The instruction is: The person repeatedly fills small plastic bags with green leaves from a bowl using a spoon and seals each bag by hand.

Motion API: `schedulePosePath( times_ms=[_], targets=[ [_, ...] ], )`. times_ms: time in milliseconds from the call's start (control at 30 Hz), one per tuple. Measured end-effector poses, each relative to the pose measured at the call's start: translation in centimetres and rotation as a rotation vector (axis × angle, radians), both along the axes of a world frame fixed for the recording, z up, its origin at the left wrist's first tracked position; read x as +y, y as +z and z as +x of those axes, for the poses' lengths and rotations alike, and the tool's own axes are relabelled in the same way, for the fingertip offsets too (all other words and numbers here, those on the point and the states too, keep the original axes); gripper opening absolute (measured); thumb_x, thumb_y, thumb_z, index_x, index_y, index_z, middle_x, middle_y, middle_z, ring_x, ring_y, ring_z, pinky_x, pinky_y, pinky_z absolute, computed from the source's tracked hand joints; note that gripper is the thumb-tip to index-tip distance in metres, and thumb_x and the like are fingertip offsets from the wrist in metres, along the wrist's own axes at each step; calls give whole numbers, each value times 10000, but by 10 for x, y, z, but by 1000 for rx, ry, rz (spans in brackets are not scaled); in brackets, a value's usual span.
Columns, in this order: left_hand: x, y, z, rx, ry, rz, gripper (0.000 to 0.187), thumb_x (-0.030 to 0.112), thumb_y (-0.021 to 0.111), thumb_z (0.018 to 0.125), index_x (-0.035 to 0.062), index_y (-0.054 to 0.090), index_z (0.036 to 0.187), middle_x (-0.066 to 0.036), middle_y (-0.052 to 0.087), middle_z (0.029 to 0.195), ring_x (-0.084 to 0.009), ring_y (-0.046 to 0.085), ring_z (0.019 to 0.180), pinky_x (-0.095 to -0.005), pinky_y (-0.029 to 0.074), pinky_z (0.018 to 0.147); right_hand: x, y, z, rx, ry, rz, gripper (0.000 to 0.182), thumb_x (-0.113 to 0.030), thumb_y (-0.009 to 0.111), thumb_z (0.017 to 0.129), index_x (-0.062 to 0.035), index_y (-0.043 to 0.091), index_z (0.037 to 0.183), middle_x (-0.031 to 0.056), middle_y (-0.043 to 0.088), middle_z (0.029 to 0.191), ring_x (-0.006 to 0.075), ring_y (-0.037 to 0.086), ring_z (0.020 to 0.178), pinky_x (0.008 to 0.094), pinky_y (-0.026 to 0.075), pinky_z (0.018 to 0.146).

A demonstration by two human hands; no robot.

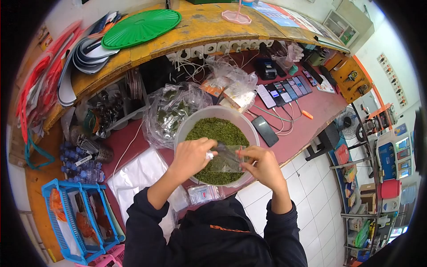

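Note:
A round translucent tub (181, 129) of chopped dry green leaf-like flakes (218, 127) stands at the table edge in front of me. Over it, my right hand (262, 163) pinches the right edge of a small clear plastic bag (231, 165). My left hand (192, 156) is closed at the bag's other side, with a dark, blurred thing (219, 146) showing by its fingers; I cannot tell what that is. Left of the tub sits a large clear bag (171, 111) with small packets of green stuff in it.
Flat white plastic bags (144, 175) and small packets (204, 194) lie near my left forearm. A black phone (265, 131) is right of the tub, with several cabled phones (284, 91) behind. Blue baskets (82, 218) stand at left; a green lid (141, 27) tops the upper shelf.

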State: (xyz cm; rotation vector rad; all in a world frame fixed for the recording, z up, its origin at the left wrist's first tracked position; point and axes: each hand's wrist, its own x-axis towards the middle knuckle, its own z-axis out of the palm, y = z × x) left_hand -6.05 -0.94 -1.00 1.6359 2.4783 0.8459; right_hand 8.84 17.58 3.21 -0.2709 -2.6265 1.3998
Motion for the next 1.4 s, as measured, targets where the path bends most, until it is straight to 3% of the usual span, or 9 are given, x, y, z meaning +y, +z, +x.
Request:
schedulePosePath(
  times_ms=[167, 233, 367, 533, 600, 833, 933, 1367, 1400],
  targets=[
    [17, 12, 23, -8, -67, 283, 524, 331, 812, 657, 119, 648, 1107, -56, 630, 875, -233, 652, 722, -343, 506, 610, -22, 0, -8, 80, -76, 107, 277, 28, 756, 689, -11, 691, 955, 113, 596, 949, 173, 601, 691, 291, 477, 607],
    [14, 11, 18, 29, -26, 297, 479, 284, 826, 638, 128, 666, 1061, -36, 605, 820, -212, 647, 705, -330, 504, 596, -20, -12, -15, 303, -142, 334, 251, -23, 758, 695, -48, 682, 933, 114, 544, 972, 239, 590, 818, 380, 449, 770],
    [-8, 12, 0, 24, 177, 328, 383, 207, 838, 619, 125, 696, 965, -37, 601, 846, -195, 622, 678, -305, 493, 581, -16, -44, -21, -187, -112, 658, 191, -159, 736, 760, -88, 679, 928, 77, 605, 917, 284, 609, 916, 444, 414, 858],
    [-30, 8, -20, -110, 208, 536, 393, 102, 846, 599, 45, 673, 947, -124, 608, 1098, -232, 618, 980, -318, 496, 802, -10, -78, -29, -250, 34, 808, 262, -132, 648, 750, -119, 697, 1008, 71, 627, 852, 274, 642, 849, 412, 492, 762],
    [-33, 2, -23, -275, 166, 576, 307, 114, 826, 634, 56, 667, 891, -107, 627, 1189, -278, 617, 1090, -362, 493, 894, -9, -76, -38, -87, -8, 902, 145, -87, 572, 778, -85, 683, 871, 87, 614, 798, 242, 650, 777, 367, 517, 672],
    [-34, 8, -37, -222, 229, 589, 245, 113, 809, 683, 38, 672, 871, -103, 659, 1059, -249, 646, 968, -342, 502, 831, -21, -47, -40, -156, 156, 608, 110, -130, 624, 777, -93, 706, 841, 94, 635, 808, 287, 664, 786, 401, 541, 671],
    [-35, 11, -52, -268, 270, 519, 98, 34, 729, 757, -12, 656, 804, -85, 646, 784, -161, 621, 742, -260, 460, 698, -2, -56, -39, -170, 107, 592, 105, -165, 649, 782, -99, 716, 827, 98, 640, 806, 310, 663, 763, 426, 540, 675],
    [16, 12, -44, -72, 115, 85, 213, 257, 756, 748, 95, 675, 860, -59, 652, 823, -260, 654, 760, -370, 497, 654, -12, -89, -127, -448, -110, 647, 347, -401, 693, 789, -56, 726, 821, 184, 695, 819, 339, 693, 808, 422, 563, 720],
    [16, 7, -47, -26, 86, 46, 342, 278, 764, 737, 123, 655, 1022, -73, 661, 848, -269, 657, 770, -380, 508, 662, -12, -90, -130, -406, -129, 620, 289, -343, 702, 787, -54, 715, 796, 167, 695, 810, 327, 690, 760, 409, 552, 683]
  ],
)
